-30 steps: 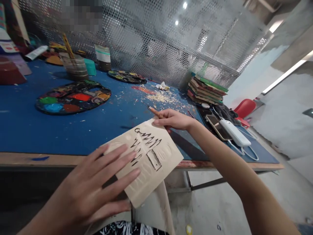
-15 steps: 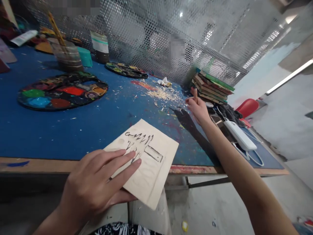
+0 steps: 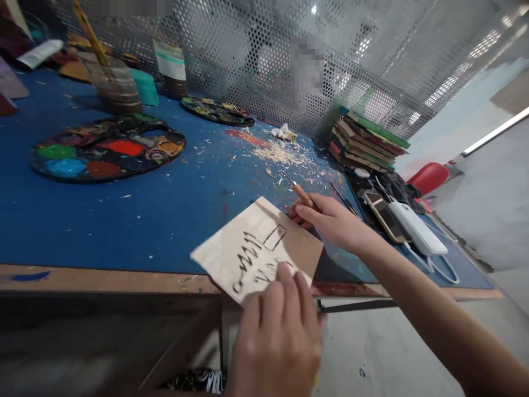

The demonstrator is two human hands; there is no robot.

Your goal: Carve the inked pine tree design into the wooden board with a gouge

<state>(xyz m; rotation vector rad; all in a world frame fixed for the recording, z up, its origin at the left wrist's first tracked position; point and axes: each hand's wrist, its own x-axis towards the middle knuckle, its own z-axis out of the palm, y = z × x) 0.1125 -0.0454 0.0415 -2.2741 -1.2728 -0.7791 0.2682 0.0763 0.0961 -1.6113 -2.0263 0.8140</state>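
Observation:
A pale wooden board [image 3: 256,251] with dark carved marks lies over the front edge of the blue table [image 3: 165,209]. My left hand [image 3: 279,336] grips its near edge, fingers curled over it. At the board's far right corner my right hand [image 3: 330,220] is closed around a carving tool [image 3: 300,190] with a wooden handle and a thin metal tip pointing away over the table.
Wood shavings [image 3: 281,154] are scattered beyond the board. Two paint palettes [image 3: 105,151] and a jar of brushes [image 3: 111,82] stand at the left. A stack of boards [image 3: 367,143], a phone [image 3: 384,212] and a white power bank [image 3: 417,226] sit at the right. Perforated metal screen behind.
My left hand slid from flat on the board's left to gripping its near edge, and the board turned. My right hand came back from the stack with the tool to the board's corner.

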